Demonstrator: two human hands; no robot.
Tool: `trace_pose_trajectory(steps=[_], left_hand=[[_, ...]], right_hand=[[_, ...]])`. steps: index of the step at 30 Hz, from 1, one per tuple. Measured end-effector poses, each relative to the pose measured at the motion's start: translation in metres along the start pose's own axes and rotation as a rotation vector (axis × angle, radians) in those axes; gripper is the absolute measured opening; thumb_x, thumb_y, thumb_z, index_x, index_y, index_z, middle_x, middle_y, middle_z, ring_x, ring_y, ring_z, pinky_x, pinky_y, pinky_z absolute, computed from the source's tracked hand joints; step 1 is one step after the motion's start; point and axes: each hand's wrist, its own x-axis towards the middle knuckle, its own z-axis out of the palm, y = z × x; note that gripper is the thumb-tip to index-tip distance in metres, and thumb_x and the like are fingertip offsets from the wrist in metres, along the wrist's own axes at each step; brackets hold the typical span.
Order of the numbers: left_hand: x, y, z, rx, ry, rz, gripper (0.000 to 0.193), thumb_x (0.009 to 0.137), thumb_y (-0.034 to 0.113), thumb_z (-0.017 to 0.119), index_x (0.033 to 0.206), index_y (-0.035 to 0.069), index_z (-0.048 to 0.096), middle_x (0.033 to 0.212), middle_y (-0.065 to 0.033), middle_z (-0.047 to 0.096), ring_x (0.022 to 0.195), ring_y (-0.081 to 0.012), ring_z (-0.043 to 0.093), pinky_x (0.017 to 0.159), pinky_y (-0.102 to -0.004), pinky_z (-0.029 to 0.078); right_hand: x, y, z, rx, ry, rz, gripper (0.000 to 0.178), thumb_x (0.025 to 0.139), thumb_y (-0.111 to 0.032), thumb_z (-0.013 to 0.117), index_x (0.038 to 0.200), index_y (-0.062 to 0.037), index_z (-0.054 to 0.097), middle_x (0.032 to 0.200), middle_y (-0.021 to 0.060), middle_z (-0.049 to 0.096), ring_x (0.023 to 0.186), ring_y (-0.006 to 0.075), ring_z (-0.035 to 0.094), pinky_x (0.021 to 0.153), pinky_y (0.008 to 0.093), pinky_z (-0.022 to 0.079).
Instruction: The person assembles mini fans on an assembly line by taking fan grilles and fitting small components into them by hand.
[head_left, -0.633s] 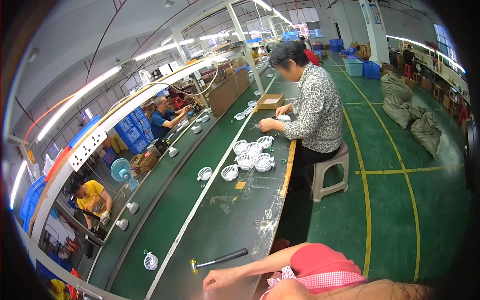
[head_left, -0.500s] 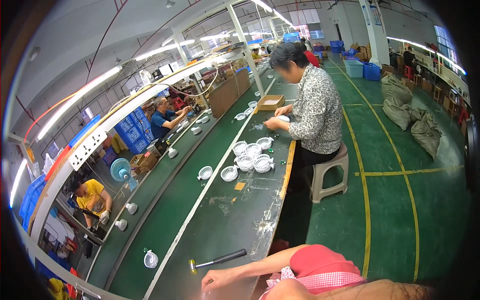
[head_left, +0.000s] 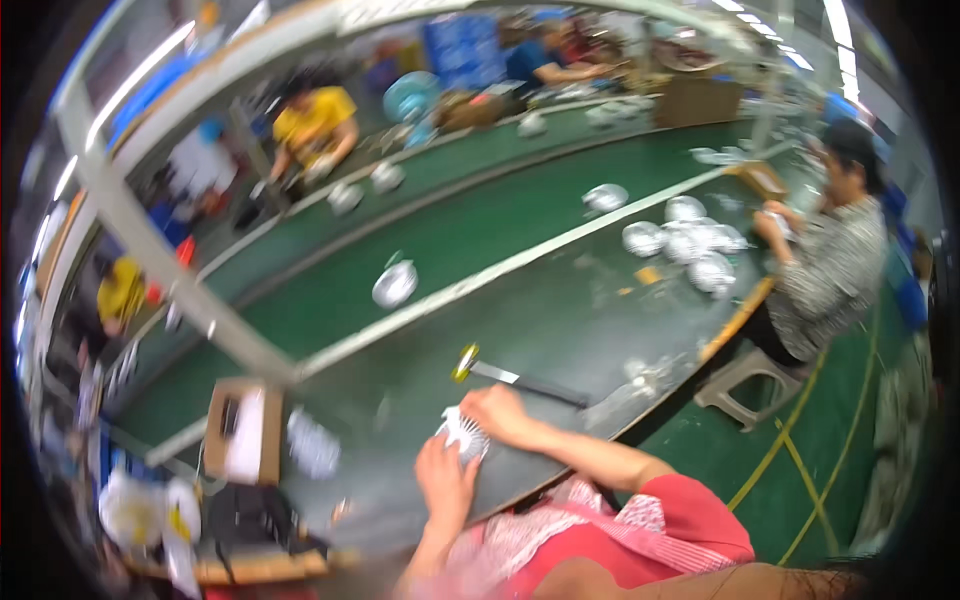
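On the dark bench just in front of me lies a white slotted round plastic housing (head_left: 463, 432), like a small fan cage. My left hand (head_left: 447, 478) is closed around its near left side. The curled fingers of my right hand (head_left: 497, 413) grip its far right edge. Motion blur hides anything smaller between the fingers. Just beyond my right hand rests a mallet (head_left: 515, 378) with a yellow head and dark handle.
Similar white housings (head_left: 688, 243) are grouped at the right, near a seated co-worker (head_left: 825, 250). One more housing (head_left: 395, 284) lies on the green conveyor belt (head_left: 480, 240). Left of me are an open cardboard box (head_left: 268, 440), a clear plastic bag (head_left: 313, 443) and an upright post (head_left: 190, 240).
The view has swung left and down toward the bench. My left hand and the white housing have come into view, and my right hand is now at the housing.
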Motion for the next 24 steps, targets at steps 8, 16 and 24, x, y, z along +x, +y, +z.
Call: trace_pose_trajectory(steps=[8, 16, 24], left_hand=[[-0.013, 0.006, -0.002, 0.043, 0.013, -0.120, 0.052, 0.080, 0.023, 0.077, 0.124, 0.003, 0.059, 0.133, -0.0146, 0.055, 0.124, -0.0344, 0.050, 0.100, -0.0451, 0.044], [-0.015, 0.005, -0.003, -0.023, 0.101, -0.095, 0.049, 0.078, 0.022, 0.079, 0.120, 0.004, 0.062, 0.126, -0.0144, 0.058, 0.120, -0.0340, 0.053, 0.094, -0.0442, 0.049], [-0.016, 0.009, 0.003, 0.014, 0.118, -0.111, 0.047, 0.081, 0.030, 0.076, 0.118, 0.005, 0.062, 0.123, -0.0120, 0.058, 0.122, -0.0301, 0.053, 0.096, -0.0384, 0.050]], right_hand=[[0.000, -0.015, -0.090, -0.281, -0.004, 0.047, 0.047, 0.083, -0.016, 0.071, 0.126, -0.0035, 0.057, 0.124, 0.0167, 0.055, 0.115, 0.0357, 0.050, 0.095, 0.0450, 0.041], [-0.006, -0.011, -0.101, -0.057, -0.101, 0.160, 0.028, 0.096, -0.006, 0.054, 0.123, -0.0008, 0.057, 0.096, 0.0180, 0.055, 0.073, 0.0362, 0.058, 0.068, 0.0432, 0.050], [-0.036, -0.041, -0.103, -0.027, -0.225, 0.061, 0.024, 0.096, -0.014, 0.058, 0.117, -0.0029, 0.064, 0.095, 0.0193, 0.066, 0.080, 0.0421, 0.066, 0.068, 0.0457, 0.053]])
